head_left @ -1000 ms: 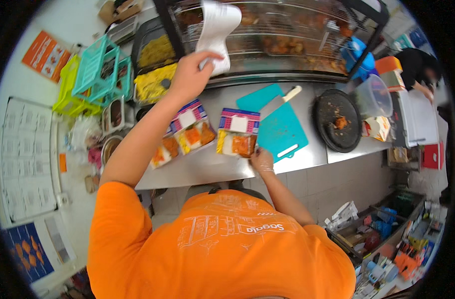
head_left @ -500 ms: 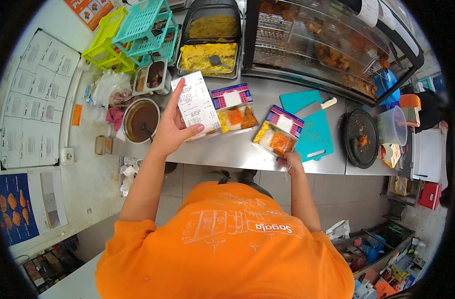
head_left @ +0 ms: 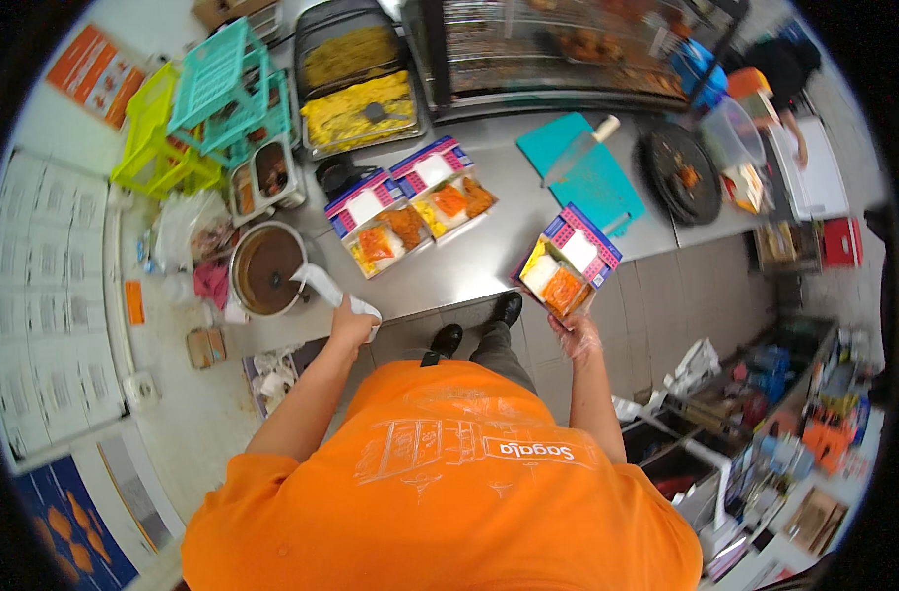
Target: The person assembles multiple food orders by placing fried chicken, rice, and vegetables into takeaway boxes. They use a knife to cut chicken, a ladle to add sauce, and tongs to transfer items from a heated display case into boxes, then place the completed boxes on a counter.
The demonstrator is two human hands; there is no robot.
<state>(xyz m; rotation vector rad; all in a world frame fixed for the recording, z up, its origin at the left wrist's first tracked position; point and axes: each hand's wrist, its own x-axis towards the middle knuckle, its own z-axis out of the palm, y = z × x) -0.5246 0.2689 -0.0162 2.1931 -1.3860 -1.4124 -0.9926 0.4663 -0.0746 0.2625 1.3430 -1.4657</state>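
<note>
My left hand (head_left: 350, 324) is closed on a white paper receipt (head_left: 325, 288), held low beside the counter's front edge and seen nearly edge-on. In a clear plastic glove, my right hand (head_left: 577, 338) grips an opened meal box (head_left: 564, 289) by its near corner, off the counter's front edge. Rice, something yellow and an orange-topped piece fill that box; its purple-and-pink lid stands raised. Two similar opened boxes, a left one (head_left: 379, 244) and a right one (head_left: 452, 204), stand side by side on the steel counter, each also holding a browned fried piece.
Behind the held box lie a turquoise cutting board (head_left: 592, 182) and a knife (head_left: 571, 162). A black round dish (head_left: 678, 177) stands right of them. On the left are a pot of brown sauce (head_left: 269, 271) and a yellow food tray (head_left: 356, 123). A glass display cabinet (head_left: 558, 49) stands behind.
My left hand has lowered the receipt toward me, tilting it edge-on and uncovering the left box. My right hand has lifted its meal box off the counter toward me. The view has turned right.
</note>
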